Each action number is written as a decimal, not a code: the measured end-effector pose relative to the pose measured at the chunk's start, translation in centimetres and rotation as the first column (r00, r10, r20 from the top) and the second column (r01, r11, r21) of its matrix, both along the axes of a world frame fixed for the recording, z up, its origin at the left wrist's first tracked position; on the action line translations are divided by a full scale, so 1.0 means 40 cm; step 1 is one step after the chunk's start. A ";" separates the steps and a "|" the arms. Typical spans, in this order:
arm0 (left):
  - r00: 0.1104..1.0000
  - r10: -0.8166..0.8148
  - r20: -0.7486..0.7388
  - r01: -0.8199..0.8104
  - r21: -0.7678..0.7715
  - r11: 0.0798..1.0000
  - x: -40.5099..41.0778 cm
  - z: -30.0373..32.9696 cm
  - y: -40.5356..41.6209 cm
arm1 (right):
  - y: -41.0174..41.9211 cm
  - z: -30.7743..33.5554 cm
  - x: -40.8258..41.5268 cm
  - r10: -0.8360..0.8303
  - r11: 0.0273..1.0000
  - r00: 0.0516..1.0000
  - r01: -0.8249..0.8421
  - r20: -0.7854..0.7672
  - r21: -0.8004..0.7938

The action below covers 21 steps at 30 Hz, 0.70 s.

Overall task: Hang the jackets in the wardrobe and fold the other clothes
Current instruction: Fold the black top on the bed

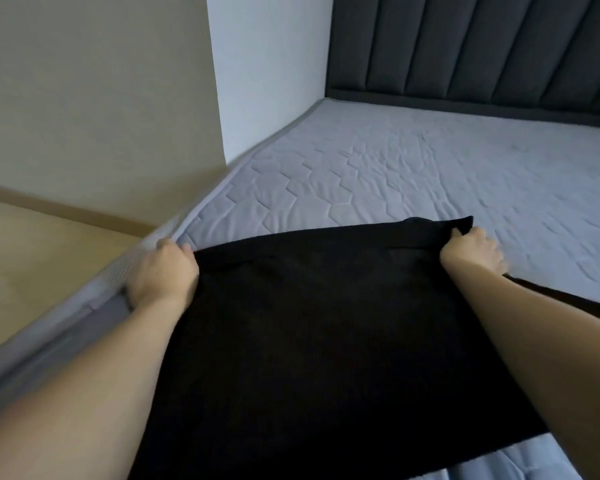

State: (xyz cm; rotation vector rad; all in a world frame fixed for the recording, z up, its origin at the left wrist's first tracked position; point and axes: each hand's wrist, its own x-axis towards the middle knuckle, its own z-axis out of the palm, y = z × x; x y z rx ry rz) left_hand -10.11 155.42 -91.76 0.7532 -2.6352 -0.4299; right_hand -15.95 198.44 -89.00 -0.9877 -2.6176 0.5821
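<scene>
A black garment [326, 323] lies spread flat on the near part of a quilted grey mattress [413, 174]. My left hand [163, 275] grips its far left corner, right at the mattress's left edge. At the garment's far right corner my right hand [471, 251] holds the cloth with curled fingers. Both forearms stretch forward along the garment's two sides. The cloth's near end runs out of the frame at the bottom. What kind of garment it is cannot be told.
A dark padded headboard [482, 46] stands behind the mattress. A white wall [267, 64] and a beige wall [90, 91] border the left side, with a strip of light wooden floor [32, 258] beside the bed.
</scene>
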 end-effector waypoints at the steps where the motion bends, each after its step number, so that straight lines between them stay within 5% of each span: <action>1: 1.000 0.017 -0.003 -0.017 0.023 1.000 -0.005 -0.006 -0.011 | -0.002 -0.016 -0.008 0.001 0.999 1.000 -0.001 0.024 0.038; 7: 0.998 0.038 -0.054 -0.026 0.197 0.980 -0.003 0.014 -0.072 | -0.003 0.093 -0.065 0.098 0.989 0.971 -0.071 -0.218 0.128; 12: 0.996 -0.001 -0.093 0.004 0.027 1.000 0.030 -0.003 -0.032 | -0.031 0.032 -0.028 -0.018 1.000 1.000 0.017 0.012 0.007; 14: 0.998 -0.014 -0.069 0.012 -0.024 1.000 0.032 -0.001 -0.019 | -0.055 0.016 -0.020 0.060 0.986 0.994 -0.044 -0.092 0.164; 17: 0.999 -0.032 -0.011 0.031 -0.084 0.996 0.019 0.003 -0.010 | -0.136 0.027 -0.026 0.570 0.775 0.799 -0.445 -0.192 0.449; 19: 1.000 -0.017 0.012 0.018 -0.088 0.996 0.011 0.004 -0.012 | -0.199 0.031 -0.037 0.822 0.548 0.566 -0.759 -0.061 0.350; 21: 1.000 -0.004 0.010 0.005 -0.056 0.998 0.004 0.002 -0.021 | -0.237 -0.001 -0.036 0.885 0.413 0.441 -0.891 0.150 0.188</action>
